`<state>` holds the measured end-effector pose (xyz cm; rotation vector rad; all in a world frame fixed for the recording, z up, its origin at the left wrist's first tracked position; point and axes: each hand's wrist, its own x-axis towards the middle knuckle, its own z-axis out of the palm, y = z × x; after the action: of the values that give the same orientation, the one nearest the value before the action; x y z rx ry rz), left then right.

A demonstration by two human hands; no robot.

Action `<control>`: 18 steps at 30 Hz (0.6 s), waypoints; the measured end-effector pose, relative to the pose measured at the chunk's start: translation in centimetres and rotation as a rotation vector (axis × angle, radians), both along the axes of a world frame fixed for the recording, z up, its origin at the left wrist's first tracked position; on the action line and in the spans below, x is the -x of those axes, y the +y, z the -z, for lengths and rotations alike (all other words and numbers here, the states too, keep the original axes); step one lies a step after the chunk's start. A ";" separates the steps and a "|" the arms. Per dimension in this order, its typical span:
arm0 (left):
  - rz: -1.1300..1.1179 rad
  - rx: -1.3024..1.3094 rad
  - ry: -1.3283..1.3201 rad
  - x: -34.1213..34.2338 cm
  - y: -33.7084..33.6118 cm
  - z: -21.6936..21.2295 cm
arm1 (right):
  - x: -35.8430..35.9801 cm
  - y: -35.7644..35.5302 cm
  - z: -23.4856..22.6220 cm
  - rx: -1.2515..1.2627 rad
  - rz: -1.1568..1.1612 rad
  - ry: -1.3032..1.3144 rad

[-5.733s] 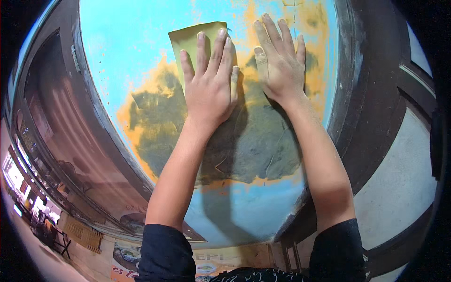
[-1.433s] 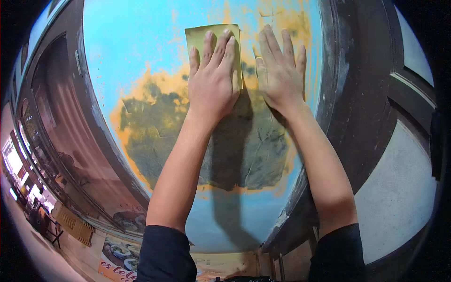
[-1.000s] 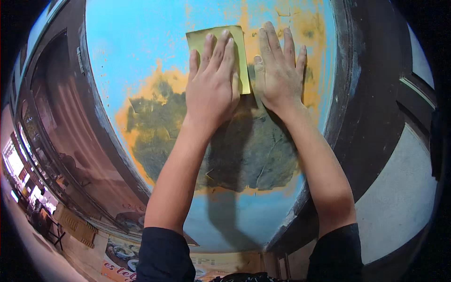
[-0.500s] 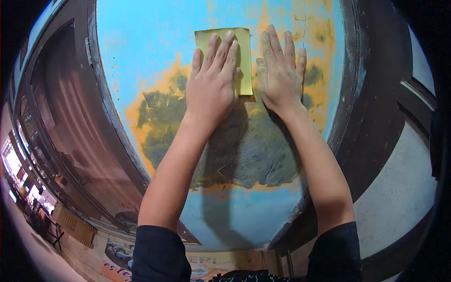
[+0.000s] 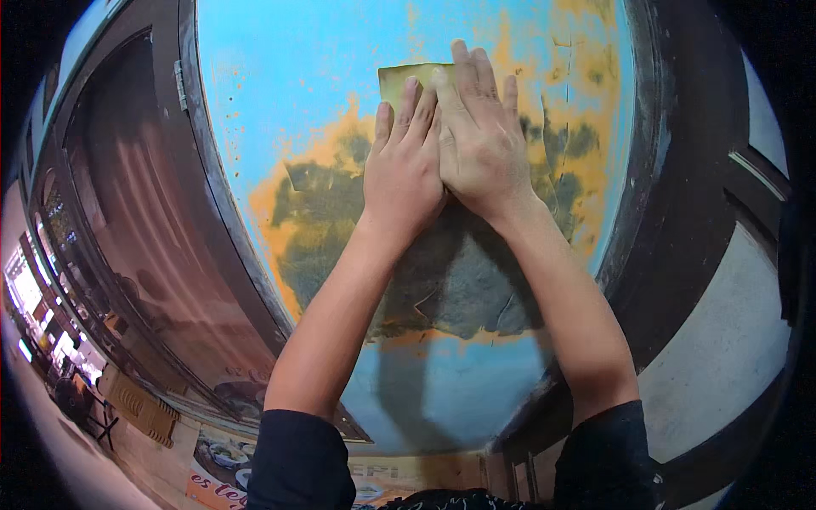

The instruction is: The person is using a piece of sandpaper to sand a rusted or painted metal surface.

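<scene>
**Ana:** Both hands are sitting closer together than half a second ago; the right hand (image 5: 480,140), which was lying apart from the left hand (image 5: 404,170), is now overlapping its fingers, and the yellow rectangular sheet of sandpaper (image 5: 404,78) is showing much less of itself.

**Ben:** How are the hands lying in the head view?

**Ana:** Both are pressing flat, palms down, fingers straight and held close rather than fanned. Neither is pinching anything. The right one is resting partly over the left one's index and middle fingers.

**Ben:** And the sandpaper?

**Ana:** It is lying flat against the sky-blue painted panel (image 5: 289,76), trapped under the fingertips of both hands. Only its upper left corner and top edge are peeking out above the left fingers.

**Ben:** What is the panel looking like around them?

**Ana:** Just under the palms and wrists a large dull grey-green worn patch (image 5: 463,280) is spreading, ringed by an orange-yellow underlayer (image 5: 272,191) where the blue is rubbed away. More orange is streaking up the right side.

**Ben:** Anything beside the panel?

**Ana:** A dark curved frame (image 5: 671,170) is bordering it on the right, and a brown wooden door leaf (image 5: 144,229) is standing to the left. Dark sleeves (image 5: 302,463) are covering both upper arms at the lower edge.
</scene>
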<state>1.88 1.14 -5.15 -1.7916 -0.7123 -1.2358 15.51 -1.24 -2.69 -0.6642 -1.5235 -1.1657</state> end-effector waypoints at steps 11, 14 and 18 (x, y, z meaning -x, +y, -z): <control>0.029 -0.010 -0.125 8.3 0.6 0.0 | 4.4 2.2 0.6 0.124 -0.007 0.060; -0.085 -0.052 -0.160 12.3 1.0 -0.8 | 4.6 2.5 1.1 0.131 0.100 0.056; -0.140 -0.098 -0.112 13.9 1.1 -0.9 | 4.9 2.6 -0.2 0.054 0.205 0.078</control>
<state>-11.98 2.27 -4.30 -1.5757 -0.8120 -1.2618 10.64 1.35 -2.54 -0.9091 -1.4505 -1.2393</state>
